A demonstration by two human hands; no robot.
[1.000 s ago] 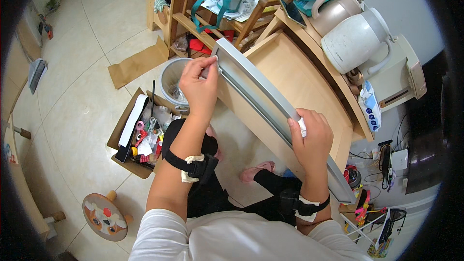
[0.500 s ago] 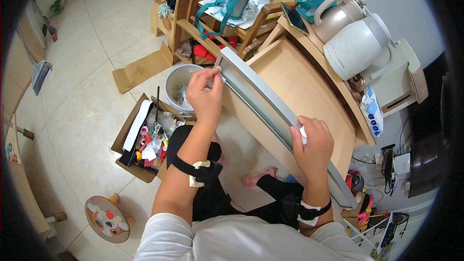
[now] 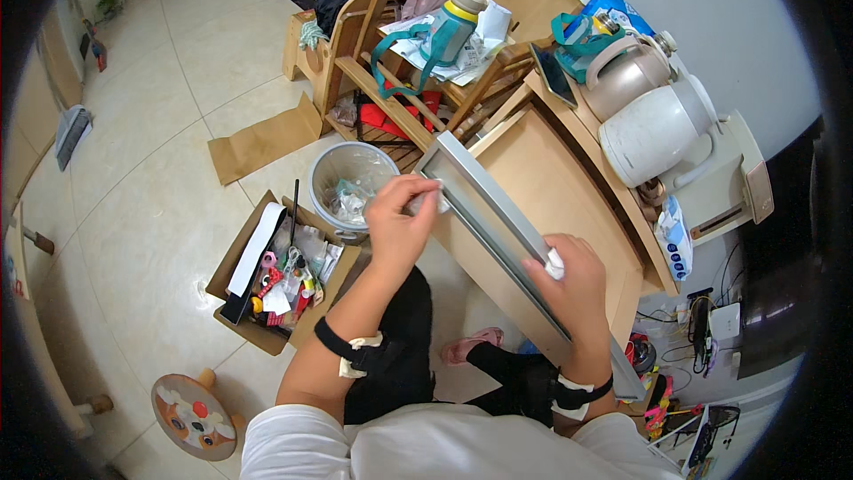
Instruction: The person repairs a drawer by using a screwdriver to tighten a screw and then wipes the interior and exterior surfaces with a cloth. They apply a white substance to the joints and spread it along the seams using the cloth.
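Note:
A light wooden drawer (image 3: 555, 187) with a grey front frame (image 3: 498, 198) is pulled out before me. My left hand (image 3: 400, 224) is closed in a pinch on a crumpled white tissue (image 3: 428, 201), close to the left end of the frame. My right hand (image 3: 576, 284) bends over the frame further right, its thumb on the near side. Between that thumb and the fingers a small white wad (image 3: 554, 263) shows, apparently tissue too. Most of the right fingers' undersides are hidden.
Left of the drawer stand a lined waste bin (image 3: 354, 153) and a cardboard box (image 3: 238, 324) of odds and ends. A dog-face stool (image 3: 194, 416) is at lower left. Above the drawer sit a white kettle (image 3: 653, 138) and a wipes pack (image 3: 675, 236). A wooden chair (image 3: 355, 71) holds a bottle.
The view has shifted, so the drawer appears lower. My left hand has moved down off the frame's left corner, tissue still pinched. The right hand stays at the frame with its white wad.

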